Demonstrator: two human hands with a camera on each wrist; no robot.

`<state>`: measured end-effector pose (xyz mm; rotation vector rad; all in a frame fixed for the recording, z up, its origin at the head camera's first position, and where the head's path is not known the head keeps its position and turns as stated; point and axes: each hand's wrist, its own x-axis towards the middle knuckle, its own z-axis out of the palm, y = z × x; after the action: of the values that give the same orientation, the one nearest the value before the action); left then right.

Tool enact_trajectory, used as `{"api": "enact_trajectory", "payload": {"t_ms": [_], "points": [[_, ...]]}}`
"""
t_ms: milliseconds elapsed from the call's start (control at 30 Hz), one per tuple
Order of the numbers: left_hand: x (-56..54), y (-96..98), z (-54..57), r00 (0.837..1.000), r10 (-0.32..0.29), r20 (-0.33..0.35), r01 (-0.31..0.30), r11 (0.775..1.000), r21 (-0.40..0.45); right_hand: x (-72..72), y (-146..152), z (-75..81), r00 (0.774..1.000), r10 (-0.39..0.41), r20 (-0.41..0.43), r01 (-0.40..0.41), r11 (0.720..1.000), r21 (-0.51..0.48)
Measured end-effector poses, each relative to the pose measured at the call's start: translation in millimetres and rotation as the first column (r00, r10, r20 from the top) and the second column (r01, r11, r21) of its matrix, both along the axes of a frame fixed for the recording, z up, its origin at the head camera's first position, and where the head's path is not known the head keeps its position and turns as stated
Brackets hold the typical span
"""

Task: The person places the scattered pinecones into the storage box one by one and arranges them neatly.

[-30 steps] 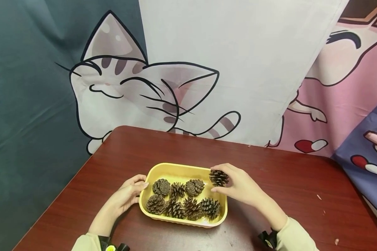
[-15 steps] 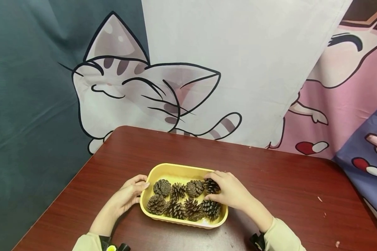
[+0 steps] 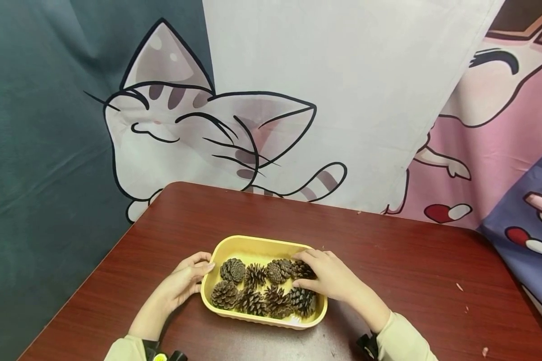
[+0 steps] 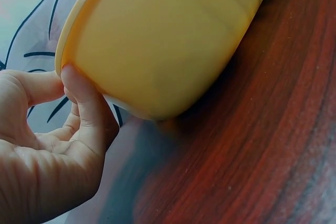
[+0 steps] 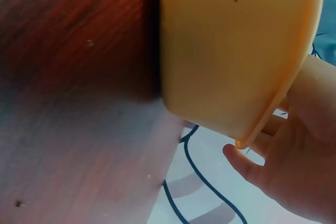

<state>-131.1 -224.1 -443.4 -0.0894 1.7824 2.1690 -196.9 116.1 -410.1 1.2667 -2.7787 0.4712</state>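
A yellow plastic tub (image 3: 248, 245) stands on the table with several brown pine cones inside, set in two rows. My left hand (image 3: 182, 282) pinches its left rim between thumb and fingers, which the left wrist view shows up close. Over the back right corner, my right hand (image 3: 331, 276) reaches in, thumb and fingers curved round a dark pine cone (image 3: 301, 269). That cone sits low in the tub beside a rounder pine cone (image 3: 280, 271), partly covered by the hand. In the right wrist view the tub's wall (image 5: 231, 51) hides the cones and the fingertips' grip.
The reddish-brown wooden table (image 3: 410, 281) extends around the tub, with small pale crumbs (image 3: 485, 352) on its right side. Behind it hangs a cloth backdrop (image 3: 365, 100) printed with cartoon cats. Another pine cone (image 3: 303, 301) lies just in front of the right thumb.
My right hand has moved left and down, lowering the pine cone from above the tub's right rim into its back right corner. The left hand stays on the rim.
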Motion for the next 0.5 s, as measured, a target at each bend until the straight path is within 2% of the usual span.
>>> {"api": "enact_trajectory", "payload": {"t_ms": [167, 367, 500], "points": [[-0.3, -0.3, -1.3, 1.0, 0.0, -0.001, 0.0, 1.0, -0.002, 1.0, 2.9, -3.3, 0.999, 0.026, -0.04, -0.027, 0.999, -0.024], [2.6, -1.7, 0.3, 1.0, 0.013, -0.001, -0.013, 1.0, -0.01, 1.9, 7.7, -5.4, 1.0, 0.02, -0.002, -0.02, 0.998, -0.068], [5.9, -1.9, 3.1, 0.998, 0.062, -0.026, -0.065, 0.992, -0.106, 2.8, 12.1, -6.7, 0.999, 0.035, 0.029, -0.031, 0.992, -0.125]]}}
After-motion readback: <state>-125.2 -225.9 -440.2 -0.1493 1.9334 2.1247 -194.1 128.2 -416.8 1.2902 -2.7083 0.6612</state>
